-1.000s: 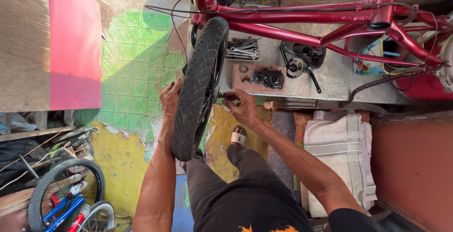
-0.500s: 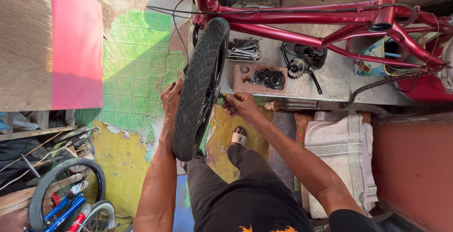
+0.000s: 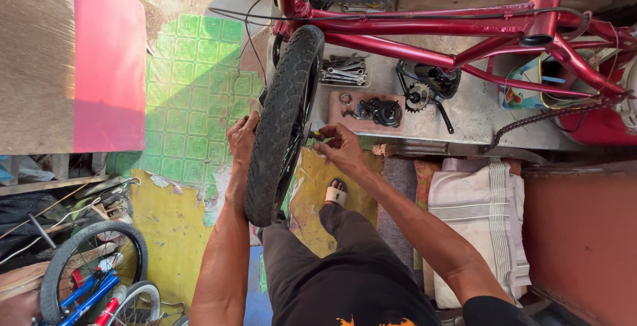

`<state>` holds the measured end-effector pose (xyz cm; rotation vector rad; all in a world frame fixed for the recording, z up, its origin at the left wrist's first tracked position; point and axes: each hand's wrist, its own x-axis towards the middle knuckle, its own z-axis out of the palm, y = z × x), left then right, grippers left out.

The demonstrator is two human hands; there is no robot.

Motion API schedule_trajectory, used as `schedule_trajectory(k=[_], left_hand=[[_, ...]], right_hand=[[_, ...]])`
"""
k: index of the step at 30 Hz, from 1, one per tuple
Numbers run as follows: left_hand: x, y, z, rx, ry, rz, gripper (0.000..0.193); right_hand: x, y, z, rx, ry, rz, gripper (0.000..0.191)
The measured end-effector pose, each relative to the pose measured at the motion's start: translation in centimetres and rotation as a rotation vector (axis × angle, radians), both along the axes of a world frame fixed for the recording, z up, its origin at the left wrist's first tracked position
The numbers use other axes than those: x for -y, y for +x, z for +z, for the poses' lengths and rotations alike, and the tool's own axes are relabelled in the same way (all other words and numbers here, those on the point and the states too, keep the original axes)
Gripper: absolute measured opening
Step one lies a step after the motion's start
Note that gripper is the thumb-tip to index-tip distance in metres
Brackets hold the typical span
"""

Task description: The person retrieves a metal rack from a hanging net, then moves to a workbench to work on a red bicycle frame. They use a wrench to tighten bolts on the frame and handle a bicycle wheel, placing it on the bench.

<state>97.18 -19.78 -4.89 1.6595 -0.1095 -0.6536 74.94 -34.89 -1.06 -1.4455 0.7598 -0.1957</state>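
Observation:
A small black bicycle wheel point(image 3: 282, 120) stands upright in front of me, seen edge-on, leaning toward a metal workbench point(image 3: 478, 117). My left hand point(image 3: 242, 139) grips the tyre on its left side. My right hand point(image 3: 338, 145) is at the wheel's hub on the right, its fingers pinched on a small part at the axle; I cannot tell exactly what. A red bicycle frame point(image 3: 451, 41) lies across the bench behind the wheel.
On the bench lie several wrenches point(image 3: 344, 70), a black sprocket part point(image 3: 378, 112), a crank with chainring point(image 3: 424, 90) and a chain point(image 3: 544, 117). A folded white cloth point(image 3: 484, 220) lies at right. A small blue bike point(image 3: 93, 279) sits lower left, a red board point(image 3: 109, 61) upper left.
My right hand has shifted slightly at the hub, fingers working on the axle. The wheel and my left hand stay about where they were.

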Motion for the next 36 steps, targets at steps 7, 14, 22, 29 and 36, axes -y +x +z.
schedule_trajectory(k=[7,14,22,29,36], left_hand=[[-0.1,0.0,0.0,-0.028,-0.057,0.004,0.035],[-0.2,-0.9,0.5,-0.077,-0.178,0.013,0.036],[0.0,-1.1,0.4,-0.07,-0.263,0.05,0.035],[0.0,-1.4,0.8,-0.103,-0.289,0.079,0.032],[-0.3,-2.0,1.4,-0.157,-0.177,0.115,0.029]], right_hand=[[0.5,-0.2,-0.9,-0.045,0.456,-0.054,0.05],[0.6,-0.7,-1.6,-0.009,0.328,-0.044,0.029],[-0.1,-0.5,0.0,0.0,-0.041,0.011,0.026],[0.1,-0.4,-1.3,-0.103,0.248,-0.067,0.027],[0.0,-0.4,-1.6,-0.04,0.054,-0.005,0.026]])
